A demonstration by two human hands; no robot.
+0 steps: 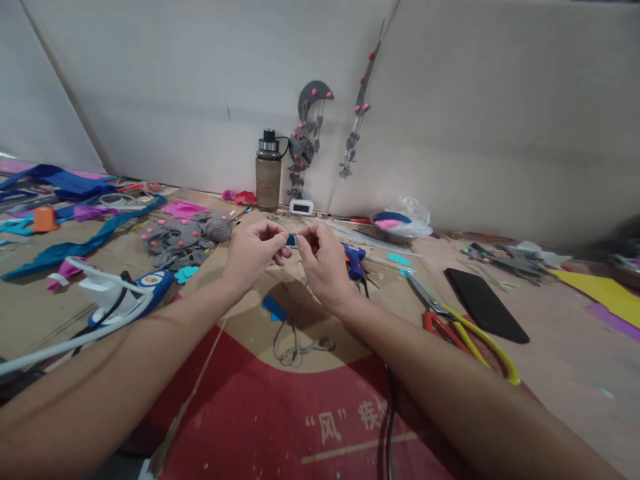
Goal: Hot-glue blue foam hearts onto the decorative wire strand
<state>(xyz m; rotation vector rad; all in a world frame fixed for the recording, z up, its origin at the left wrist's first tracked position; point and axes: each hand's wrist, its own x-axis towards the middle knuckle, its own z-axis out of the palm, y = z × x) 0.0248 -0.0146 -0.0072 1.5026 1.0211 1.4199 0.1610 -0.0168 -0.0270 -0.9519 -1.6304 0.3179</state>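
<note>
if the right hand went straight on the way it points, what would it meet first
Likely the left hand: the right hand points left at it, both pinching a small blue piece.

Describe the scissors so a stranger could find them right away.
Start at the red-printed cardboard nearest the camera. Just right of the right hand lie the scissors, beside a black phone. Only they have looped yellow and red handles.

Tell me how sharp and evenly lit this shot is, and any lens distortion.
Head view: soft even light, no glare; faint shadow on the cardboard under the left hand and right hand pinching a blue piece, all sharp; wide lens swells the forearms; far right edge blurs.
</note>
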